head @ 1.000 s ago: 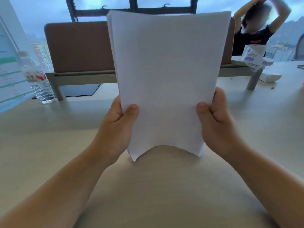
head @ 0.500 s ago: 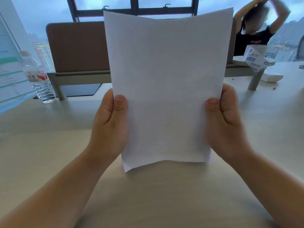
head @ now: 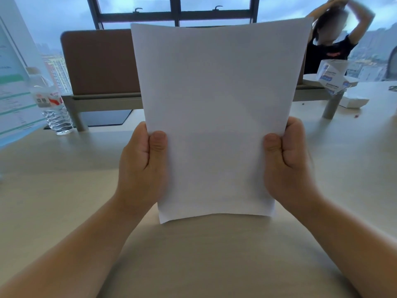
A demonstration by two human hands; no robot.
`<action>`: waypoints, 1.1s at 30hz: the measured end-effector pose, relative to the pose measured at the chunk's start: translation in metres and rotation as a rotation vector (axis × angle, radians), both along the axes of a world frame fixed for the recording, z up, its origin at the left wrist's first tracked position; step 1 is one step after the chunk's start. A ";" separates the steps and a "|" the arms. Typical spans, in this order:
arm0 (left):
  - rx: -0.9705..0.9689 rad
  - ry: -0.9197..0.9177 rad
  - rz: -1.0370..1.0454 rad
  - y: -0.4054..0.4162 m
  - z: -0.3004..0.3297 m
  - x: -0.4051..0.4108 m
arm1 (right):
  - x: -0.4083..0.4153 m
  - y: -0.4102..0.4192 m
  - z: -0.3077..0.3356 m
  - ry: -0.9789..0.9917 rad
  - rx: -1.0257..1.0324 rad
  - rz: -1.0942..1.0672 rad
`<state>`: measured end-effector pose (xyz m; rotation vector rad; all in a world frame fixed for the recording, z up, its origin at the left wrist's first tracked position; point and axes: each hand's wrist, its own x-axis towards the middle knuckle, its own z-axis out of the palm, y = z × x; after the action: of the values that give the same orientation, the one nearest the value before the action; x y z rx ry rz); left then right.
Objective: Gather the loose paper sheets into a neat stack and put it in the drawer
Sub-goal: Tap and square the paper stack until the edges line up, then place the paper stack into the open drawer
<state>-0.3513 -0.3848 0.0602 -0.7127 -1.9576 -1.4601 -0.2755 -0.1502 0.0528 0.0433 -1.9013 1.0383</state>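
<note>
Since a second ago our paper stack [head: 217, 117] has straightened; its arched bottom edge now runs nearly flat, low over the desk [head: 53, 201] or touching it, and no offset sheet edges show along the left side; our left hand [head: 141, 168] and right hand [head: 287, 166] have slid higher along the side edges, thumbs on the front, fingers hidden behind and gripping; we judge the squaring nearly done; the drawer is not in view, so stowing remains.
</note>
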 end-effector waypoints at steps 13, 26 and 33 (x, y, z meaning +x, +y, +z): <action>0.009 -0.318 0.075 0.010 -0.002 -0.003 | -0.006 0.006 0.004 -0.328 -0.393 0.142; -0.057 -0.425 0.065 0.027 -0.003 0.091 | 0.104 0.017 -0.009 -0.439 -0.205 0.052; -0.073 -0.483 0.005 0.056 0.002 0.170 | 0.192 0.045 -0.008 -0.479 -0.199 -0.021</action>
<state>-0.1809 -0.3288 0.0626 -0.4059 -2.3759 -1.6805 -0.0836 -0.1052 0.0447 -0.3692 -2.2009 1.3032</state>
